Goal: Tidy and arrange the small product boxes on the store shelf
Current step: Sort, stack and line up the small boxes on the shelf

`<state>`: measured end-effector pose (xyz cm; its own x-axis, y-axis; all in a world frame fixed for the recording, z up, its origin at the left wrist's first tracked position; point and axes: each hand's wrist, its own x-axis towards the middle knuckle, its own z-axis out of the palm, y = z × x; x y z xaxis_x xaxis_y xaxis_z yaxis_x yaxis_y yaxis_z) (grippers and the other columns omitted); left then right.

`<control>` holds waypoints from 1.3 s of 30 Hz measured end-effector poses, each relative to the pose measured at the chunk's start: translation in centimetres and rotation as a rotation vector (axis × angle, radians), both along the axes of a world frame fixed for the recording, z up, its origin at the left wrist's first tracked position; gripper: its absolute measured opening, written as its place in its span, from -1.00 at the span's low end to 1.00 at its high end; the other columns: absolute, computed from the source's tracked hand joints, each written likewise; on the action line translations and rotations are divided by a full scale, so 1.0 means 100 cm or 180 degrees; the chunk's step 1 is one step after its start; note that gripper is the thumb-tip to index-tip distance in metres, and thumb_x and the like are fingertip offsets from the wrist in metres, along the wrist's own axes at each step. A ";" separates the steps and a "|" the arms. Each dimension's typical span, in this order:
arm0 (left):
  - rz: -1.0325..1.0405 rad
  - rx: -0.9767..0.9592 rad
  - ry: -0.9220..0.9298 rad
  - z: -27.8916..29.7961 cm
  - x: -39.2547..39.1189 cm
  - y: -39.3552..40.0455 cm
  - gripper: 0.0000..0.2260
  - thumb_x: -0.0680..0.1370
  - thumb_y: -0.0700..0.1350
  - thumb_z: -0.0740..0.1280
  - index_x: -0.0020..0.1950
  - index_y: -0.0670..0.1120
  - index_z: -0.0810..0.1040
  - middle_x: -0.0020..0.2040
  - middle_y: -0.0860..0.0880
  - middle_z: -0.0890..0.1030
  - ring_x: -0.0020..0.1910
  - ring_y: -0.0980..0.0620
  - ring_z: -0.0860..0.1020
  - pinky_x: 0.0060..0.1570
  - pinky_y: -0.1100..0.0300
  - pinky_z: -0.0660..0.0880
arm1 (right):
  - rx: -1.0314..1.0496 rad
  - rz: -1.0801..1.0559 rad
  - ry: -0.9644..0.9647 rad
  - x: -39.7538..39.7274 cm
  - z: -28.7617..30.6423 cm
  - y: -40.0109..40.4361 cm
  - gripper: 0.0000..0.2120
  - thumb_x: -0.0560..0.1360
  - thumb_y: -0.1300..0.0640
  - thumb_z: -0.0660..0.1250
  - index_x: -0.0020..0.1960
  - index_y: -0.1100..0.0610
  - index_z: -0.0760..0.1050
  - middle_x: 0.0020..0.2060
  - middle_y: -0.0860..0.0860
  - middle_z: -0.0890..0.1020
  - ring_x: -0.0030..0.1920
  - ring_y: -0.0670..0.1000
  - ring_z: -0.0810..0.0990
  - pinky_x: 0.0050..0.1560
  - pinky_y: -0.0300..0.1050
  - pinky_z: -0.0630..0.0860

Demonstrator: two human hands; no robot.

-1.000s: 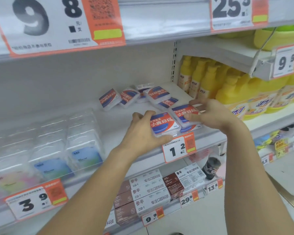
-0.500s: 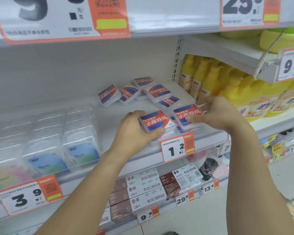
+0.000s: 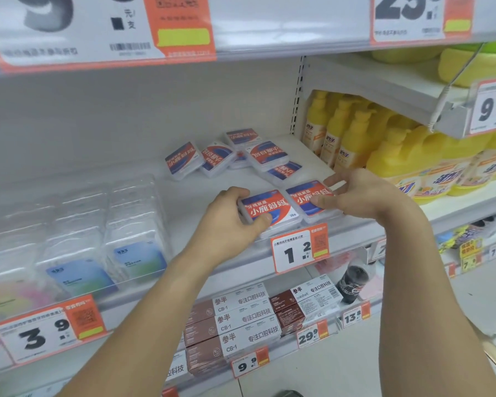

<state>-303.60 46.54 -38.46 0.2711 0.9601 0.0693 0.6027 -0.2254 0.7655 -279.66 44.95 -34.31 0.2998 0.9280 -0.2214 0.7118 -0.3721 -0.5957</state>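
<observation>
Currently squaring the front row: left hand (image 3: 226,222) grips one box (image 3: 269,210), right hand (image 3: 355,193) pinches its neighbour (image 3: 309,197) at the shelf edge (image 3: 352,230); next, probably pull the jumbled back boxes (image 3: 232,156) forward.

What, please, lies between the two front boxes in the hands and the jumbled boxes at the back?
In the head view, mostly bare white shelf; one loose box bridges it on the right.

White metal store shelving (image 3: 269,104) with a pale back panel and a slotted upright (image 3: 297,93). Orange-and-white price tags (image 3: 299,249) along the shelf edges. Pale tiled floor (image 3: 413,325) below, evenly lit.
</observation>
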 end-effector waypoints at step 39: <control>-0.0439 -0.0168 0.1246 0.063 0.010 0.020 -0.47 0.53 0.10 0.35 0.43 -0.03 0.32 0.34 -0.03 0.42 0.29 -0.02 0.38 0.13 0.13 0.38 | 0.0285 -0.0344 -0.0792 -0.026 0.032 -0.002 -0.62 0.40 -0.07 0.49 0.06 0.14 0.53 -0.08 0.08 0.57 -0.11 0.10 0.55 -0.27 -0.20 0.37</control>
